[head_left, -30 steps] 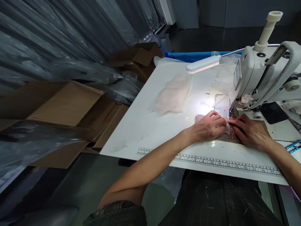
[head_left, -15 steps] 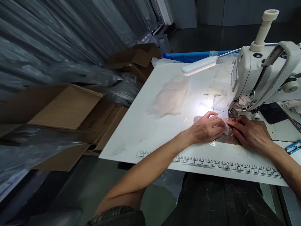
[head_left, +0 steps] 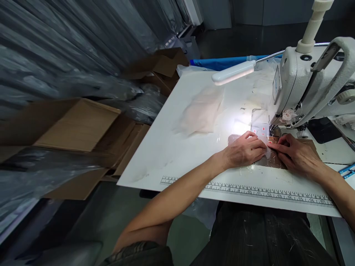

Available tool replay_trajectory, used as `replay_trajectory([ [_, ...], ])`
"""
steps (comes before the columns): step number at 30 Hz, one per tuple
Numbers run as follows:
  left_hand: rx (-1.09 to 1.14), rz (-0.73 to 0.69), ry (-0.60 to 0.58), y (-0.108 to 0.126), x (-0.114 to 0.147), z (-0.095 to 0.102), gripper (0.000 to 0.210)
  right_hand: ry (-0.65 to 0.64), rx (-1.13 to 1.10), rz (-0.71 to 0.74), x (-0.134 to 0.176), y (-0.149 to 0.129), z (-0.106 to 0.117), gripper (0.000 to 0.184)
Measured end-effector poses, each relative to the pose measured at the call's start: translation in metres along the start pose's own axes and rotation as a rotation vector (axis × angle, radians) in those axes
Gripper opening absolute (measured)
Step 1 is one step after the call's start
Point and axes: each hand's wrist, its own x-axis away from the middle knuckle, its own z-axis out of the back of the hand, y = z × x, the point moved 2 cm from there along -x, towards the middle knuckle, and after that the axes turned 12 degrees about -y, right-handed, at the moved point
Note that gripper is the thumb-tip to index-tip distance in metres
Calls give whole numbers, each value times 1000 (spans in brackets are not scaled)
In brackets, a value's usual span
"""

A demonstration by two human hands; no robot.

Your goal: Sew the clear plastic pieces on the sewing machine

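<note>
My left hand rests on a piece of sheer whitish fabric with small red spots, its fingers curled and pressed together on the cloth. My right hand is just across from it, thumb and index finger closed at the fabric's near edge, right in front of the needle area. The fabric runs under the presser foot of a white sewing machine. A brown taped plate lies under both hands. The fingertips partly hide the cloth.
A lit lamp hangs over the white table, where a pile of sheer pinkish fabric lies. A printed ruler runs along the front edge. Blue snips and a dark flat object lie right. Open cardboard boxes stand left.
The spotted fabric has slid slightly away from me beside the presser foot, and more red spots show. Both hands stay close to the needle. The view has shifted slightly.
</note>
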Motion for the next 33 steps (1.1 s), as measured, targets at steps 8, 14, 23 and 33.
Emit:
replay_trajectory([
  [8,62,94,34,3,-2,-1,28,-25,-58,-44,2,1,-1,40],
  [14,-63,11,57,5,-1,1,29,10,-217,-67,5,5,9,40],
  [23,-145,-3,152,7,-2,0,28,74,-194,-78,5,5,8,37],
  [33,-36,35,50,7,-2,1,29,37,-60,94,6,-4,4,35],
])
